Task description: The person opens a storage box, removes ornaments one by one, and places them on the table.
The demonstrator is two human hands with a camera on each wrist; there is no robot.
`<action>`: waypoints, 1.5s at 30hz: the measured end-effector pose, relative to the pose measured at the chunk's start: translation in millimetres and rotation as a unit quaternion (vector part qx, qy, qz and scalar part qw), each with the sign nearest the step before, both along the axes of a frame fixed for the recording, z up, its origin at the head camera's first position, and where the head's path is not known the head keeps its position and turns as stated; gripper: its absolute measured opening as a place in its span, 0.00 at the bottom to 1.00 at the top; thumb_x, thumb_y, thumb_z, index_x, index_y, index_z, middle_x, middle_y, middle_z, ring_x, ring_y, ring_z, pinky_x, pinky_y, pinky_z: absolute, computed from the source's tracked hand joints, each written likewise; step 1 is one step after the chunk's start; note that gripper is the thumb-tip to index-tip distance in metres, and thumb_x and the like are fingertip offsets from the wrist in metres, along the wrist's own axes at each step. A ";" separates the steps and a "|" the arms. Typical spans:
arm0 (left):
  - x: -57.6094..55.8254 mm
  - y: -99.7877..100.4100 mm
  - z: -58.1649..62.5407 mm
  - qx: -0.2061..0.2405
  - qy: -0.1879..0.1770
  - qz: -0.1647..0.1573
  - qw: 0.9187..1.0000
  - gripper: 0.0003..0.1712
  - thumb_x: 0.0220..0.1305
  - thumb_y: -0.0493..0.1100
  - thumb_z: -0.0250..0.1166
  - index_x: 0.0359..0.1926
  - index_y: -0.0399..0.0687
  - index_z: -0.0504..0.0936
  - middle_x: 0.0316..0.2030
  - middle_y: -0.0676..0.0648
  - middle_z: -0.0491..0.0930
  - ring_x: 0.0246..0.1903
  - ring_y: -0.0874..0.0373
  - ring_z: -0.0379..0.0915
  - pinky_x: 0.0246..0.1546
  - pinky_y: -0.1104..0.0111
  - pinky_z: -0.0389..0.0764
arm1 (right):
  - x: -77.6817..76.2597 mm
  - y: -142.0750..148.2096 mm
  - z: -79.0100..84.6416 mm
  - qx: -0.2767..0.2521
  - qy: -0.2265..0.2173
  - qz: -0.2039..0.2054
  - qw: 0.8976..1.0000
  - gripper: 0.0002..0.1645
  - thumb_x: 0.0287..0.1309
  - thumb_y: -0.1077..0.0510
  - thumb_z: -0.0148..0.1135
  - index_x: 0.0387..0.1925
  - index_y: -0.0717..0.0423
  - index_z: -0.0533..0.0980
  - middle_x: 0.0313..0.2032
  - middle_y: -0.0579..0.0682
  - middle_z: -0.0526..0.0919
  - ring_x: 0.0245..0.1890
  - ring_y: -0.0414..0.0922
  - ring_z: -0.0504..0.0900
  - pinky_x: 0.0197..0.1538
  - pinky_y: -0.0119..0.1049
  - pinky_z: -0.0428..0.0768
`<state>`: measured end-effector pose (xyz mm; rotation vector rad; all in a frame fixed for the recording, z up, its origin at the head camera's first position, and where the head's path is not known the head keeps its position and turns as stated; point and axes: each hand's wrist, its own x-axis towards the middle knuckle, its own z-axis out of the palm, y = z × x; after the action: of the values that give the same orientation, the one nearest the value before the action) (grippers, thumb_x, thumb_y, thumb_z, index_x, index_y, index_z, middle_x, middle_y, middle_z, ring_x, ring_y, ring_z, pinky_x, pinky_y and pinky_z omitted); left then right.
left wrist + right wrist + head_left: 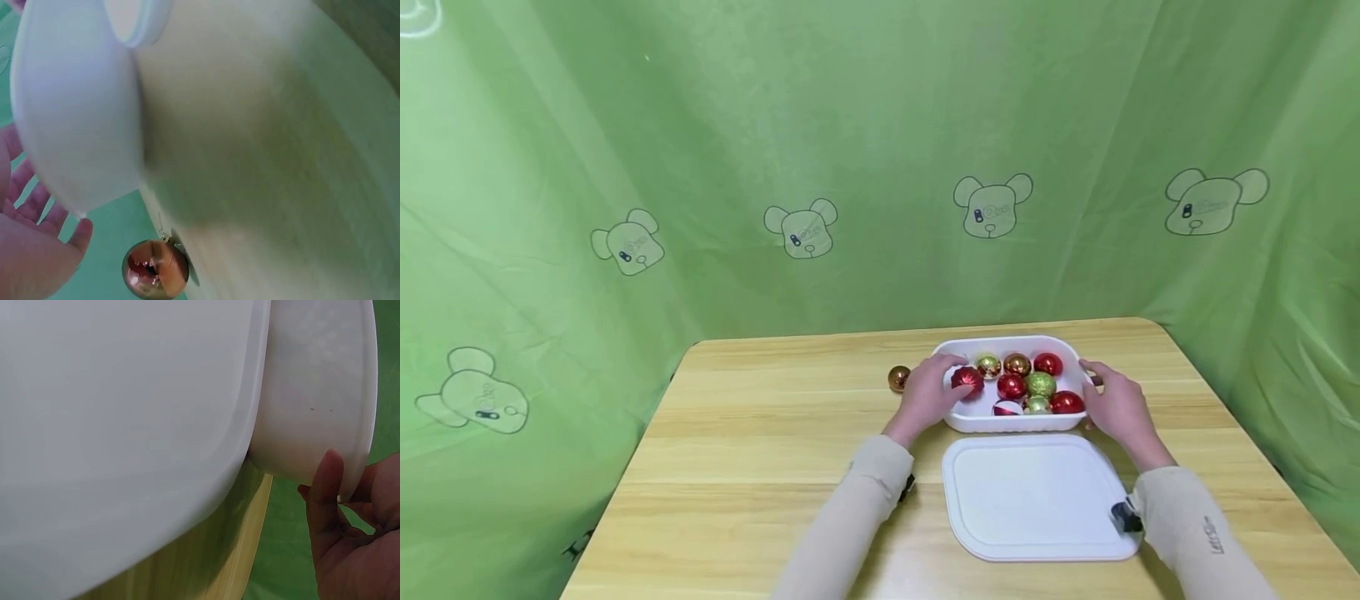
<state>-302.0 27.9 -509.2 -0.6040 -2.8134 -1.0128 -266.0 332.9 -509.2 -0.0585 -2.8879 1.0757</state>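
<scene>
A white plastic box [1000, 423] holds several shiny Christmas baubles, among them a gold one [1017, 364], a green glittery one [1041, 384] and a plain red one [1067, 402]. My left hand [927, 392] reaches over the box's left end, thumb and fingers on either side of a textured red bauble [967, 382]. The left wrist view hides that bauble behind the box wall. At the right end, my right hand [1117, 406] grips the box rim, its thumb [327, 478] against the outer wall. A copper-coloured bauble [155, 269] lies on the table beside my left hand.
The white lid [1037, 500] lies flat on the wooden table [760, 433], just in front of the box. Something small and brown [1097, 380] shows partly hidden behind my right hand. A green curtain [880, 275] with bear-head drawings surrounds the table's back and sides.
</scene>
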 end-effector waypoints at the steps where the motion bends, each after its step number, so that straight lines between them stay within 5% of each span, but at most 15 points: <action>1: 0.1 2.1 -1.2 -0.019 0.004 0.005 1.000 0.26 0.67 0.52 0.72 0.64 0.56 0.80 0.63 0.53 0.81 0.63 0.55 0.77 0.69 0.59 0.74 | 0.2 0.0 0.0 0.001 -0.001 0.001 1.000 0.32 0.75 0.62 0.46 0.75 0.68 0.59 0.57 0.78 0.74 0.17 0.46 0.83 0.18 0.36 0.78; 7: -0.8 9.9 -4.1 -0.116 0.028 0.019 0.993 0.30 0.66 0.58 0.71 0.66 0.59 0.79 0.64 0.54 0.80 0.63 0.57 0.76 0.66 0.58 0.75 | 1.9 -1.4 0.3 0.001 0.005 0.001 1.000 0.32 0.75 0.62 0.46 0.75 0.68 0.60 0.57 0.78 0.74 0.17 0.46 0.82 0.18 0.36 0.78; 16: -4.4 14.6 -1.2 -0.187 0.027 0.005 0.982 0.30 0.66 0.61 0.70 0.67 0.65 0.77 0.63 0.55 0.81 0.63 0.58 0.77 0.63 0.59 0.76 | 2.4 -2.2 3.0 -0.001 0.011 0.000 1.000 0.31 0.75 0.62 0.47 0.75 0.69 0.60 0.57 0.79 0.73 0.17 0.46 0.82 0.18 0.36 0.78; 45: -4.2 17.0 -5.0 -0.144 0.027 -0.004 0.989 0.26 0.67 0.57 0.69 0.64 0.63 0.77 0.56 0.55 0.85 0.57 0.60 0.80 0.64 0.60 0.75 | -0.3 0.7 -1.5 0.001 0.009 0.003 1.000 0.31 0.75 0.62 0.46 0.75 0.68 0.60 0.58 0.79 0.73 0.17 0.47 0.83 0.18 0.37 0.78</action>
<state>-306.2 44.9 -514.2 -0.6583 -2.9312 -0.5836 -266.3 333.6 -510.7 -0.0410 -2.8754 1.0686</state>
